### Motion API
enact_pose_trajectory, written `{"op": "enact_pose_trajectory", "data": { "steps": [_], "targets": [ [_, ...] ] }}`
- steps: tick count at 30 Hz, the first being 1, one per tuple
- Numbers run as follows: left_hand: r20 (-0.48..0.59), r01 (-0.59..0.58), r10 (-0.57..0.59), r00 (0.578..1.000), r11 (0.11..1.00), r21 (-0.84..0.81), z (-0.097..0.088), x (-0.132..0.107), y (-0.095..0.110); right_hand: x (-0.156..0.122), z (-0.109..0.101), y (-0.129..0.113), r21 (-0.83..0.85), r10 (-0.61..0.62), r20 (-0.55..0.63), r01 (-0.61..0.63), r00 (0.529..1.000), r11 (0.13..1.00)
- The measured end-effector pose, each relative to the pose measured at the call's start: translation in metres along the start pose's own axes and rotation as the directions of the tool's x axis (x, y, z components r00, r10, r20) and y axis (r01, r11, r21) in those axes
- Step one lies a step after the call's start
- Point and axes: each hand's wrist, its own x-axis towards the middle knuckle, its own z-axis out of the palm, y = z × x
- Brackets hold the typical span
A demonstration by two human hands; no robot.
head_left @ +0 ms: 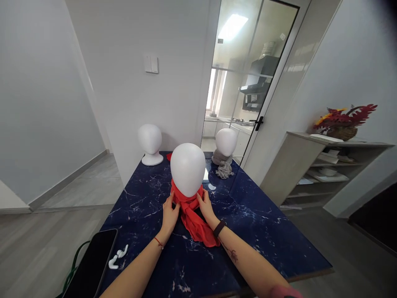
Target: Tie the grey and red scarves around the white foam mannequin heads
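A white mannequin head [187,167] stands upright near the middle of the dark blue marbled table [248,231]. Around its neck wraps a red scarf [198,227], knotted at the front, with its loose end trailing down to the right across the tabletop. My left hand [170,212] grips the scarf at the left side of the neck. On the opposite side, my right hand [207,207] has its fingers closed on the scarf too. Some fingertips are hidden in the folds.
Behind stand a bare mannequin head [150,140] and another head [226,142] wearing a grey scarf [223,164]. A phone [93,263] and white earbuds [118,256] lie at the near left edge. A glass door [238,78] and a shelf unit [325,169] stand beyond.
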Motion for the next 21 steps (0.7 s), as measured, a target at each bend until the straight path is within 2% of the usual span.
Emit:
{"op": "enact_pose_trajectory", "data": {
  "steps": [3,5,6,8,9,11,13,15,17,21],
  "targets": [
    [-0.087,0.094,-0.103,0.991,0.99,-0.106,0.001,-0.002,0.0,-0.001,-0.005,-0.004,-0.035,-0.027,-0.084,0.024,0.996,0.999],
    [-0.174,0.212,-0.244,0.954,0.96,-0.185,0.0,-0.003,0.0,-0.004,-0.01,-0.012,-0.141,-0.103,-0.193,0.076,0.976,0.987],
    [-0.208,0.257,-0.299,0.931,0.944,-0.209,-0.001,-0.003,0.0,-0.007,-0.013,-0.017,-0.204,-0.161,-0.208,0.118,0.965,0.972],
    [-0.229,0.291,-0.338,0.913,0.932,-0.218,-0.003,-0.005,0.002,-0.012,-0.018,-0.029,-0.302,-0.285,-0.101,0.244,0.953,0.922],
    [-0.221,0.282,-0.325,0.919,0.937,-0.206,-0.005,-0.006,0.004,-0.015,-0.02,-0.035,-0.326,-0.338,0.007,0.322,0.941,0.889],
    [-0.188,0.231,-0.262,0.946,0.958,-0.171,-0.008,-0.01,0.013,-0.019,-0.022,-0.044,-0.337,-0.401,0.231,0.459,0.887,0.822],
    [-0.136,0.096,-0.106,0.985,0.992,-0.076,-0.01,-0.015,0.024,-0.022,-0.022,-0.051,-0.344,-0.414,0.384,0.544,0.826,0.766],
    [-0.043,-0.093,0.096,0.994,0.993,0.069,-0.01,-0.02,0.034,-0.024,-0.021,-0.053,-0.36,-0.396,0.48,0.587,0.783,0.725],
    [0.052,-0.229,0.223,0.973,0.954,0.193,-0.009,-0.024,0.039,-0.025,-0.02,-0.053,-0.384,-0.365,0.548,0.614,0.753,0.69],
    [0.135,-0.249,0.218,0.966,0.925,0.286,-0.006,-0.025,0.036,-0.025,-0.019,-0.049,-0.449,-0.31,0.601,0.632,0.736,0.631]
  ]
}}
